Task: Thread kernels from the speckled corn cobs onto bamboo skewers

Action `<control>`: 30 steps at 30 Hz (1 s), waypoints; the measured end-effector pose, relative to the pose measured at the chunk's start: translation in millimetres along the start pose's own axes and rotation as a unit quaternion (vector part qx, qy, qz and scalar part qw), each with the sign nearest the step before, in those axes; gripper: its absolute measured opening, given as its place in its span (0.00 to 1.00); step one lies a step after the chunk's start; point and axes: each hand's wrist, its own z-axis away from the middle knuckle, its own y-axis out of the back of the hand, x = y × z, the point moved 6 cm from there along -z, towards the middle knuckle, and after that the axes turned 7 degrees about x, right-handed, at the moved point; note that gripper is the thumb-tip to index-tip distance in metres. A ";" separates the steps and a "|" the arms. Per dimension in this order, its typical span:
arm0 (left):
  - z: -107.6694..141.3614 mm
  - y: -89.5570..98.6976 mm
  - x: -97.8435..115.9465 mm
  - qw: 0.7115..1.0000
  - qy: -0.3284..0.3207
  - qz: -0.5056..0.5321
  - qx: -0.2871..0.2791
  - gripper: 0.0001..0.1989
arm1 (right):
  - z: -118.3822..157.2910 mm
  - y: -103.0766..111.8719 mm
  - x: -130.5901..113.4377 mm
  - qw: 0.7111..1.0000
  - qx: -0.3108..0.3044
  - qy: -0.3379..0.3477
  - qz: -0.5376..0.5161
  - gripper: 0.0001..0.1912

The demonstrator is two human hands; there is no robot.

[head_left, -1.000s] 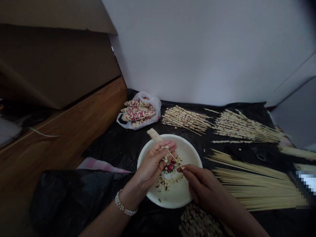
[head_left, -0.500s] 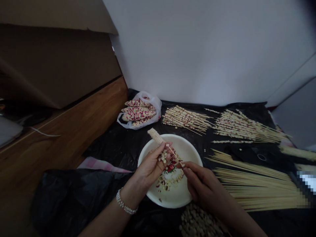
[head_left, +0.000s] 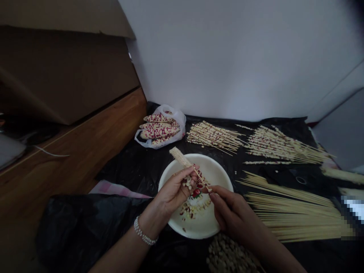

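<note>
My left hand (head_left: pixel 178 189), closed and palm up, cups several loose corn kernels (head_left: pixel 187 182). Its thumb and fingertips pinch at the upper end of a thin skewer (head_left: pixel 201 176). With fingers closed, my right hand (head_left: pixel 230 206) grips the skewer's lower part, where a few pale kernels show by the fingertips. Both hands are over a white bowl (head_left: pixel 223 178) holding loose pale and dark red kernels (head_left: pixel 196 209). A stripped corn cob (head_left: pixel 178 154) crosses the bowl's far rim; its near end disappears behind my left hand, so I cannot tell whether it is held.
Speckled corn cobs (head_left: pixel 160 132) lie in a plastic bag (head_left: pixel 179 113) at the back. Two piles of kernel-threaded skewers (head_left: pixel 213 135) are to its right. Bare skewers (head_left: pixel 295 216) lie at right on black plastic sheeting (head_left: pixel 127 170). A cardboard box (head_left: pixel 71 72) stands left, a white wall (head_left: pixel 227 57) behind.
My left fingertips have closed over the skewer's upper end, where a pale kernel showed before. My right hand has shifted very slightly toward the left. The bowl and piles stay put.
</note>
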 end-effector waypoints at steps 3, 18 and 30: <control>1.9 -1.5 -3.5 1.000 0.016 -0.002 -0.001 0.04 | -0.1 -0.8 -0.1 1.000 -0.004 0.002 -0.007 0.18; 4.8 -12.2 6.6 0.992 0.030 0.079 -0.092 0.28 | 6.6 -0.5 5.5 0.996 -0.032 -0.052 -0.062 0.17; 8.8 -12.0 8.3 0.997 -0.015 0.041 -0.062 0.30 | 6.5 -6.0 0.6 0.998 -0.049 -0.035 0.022 0.17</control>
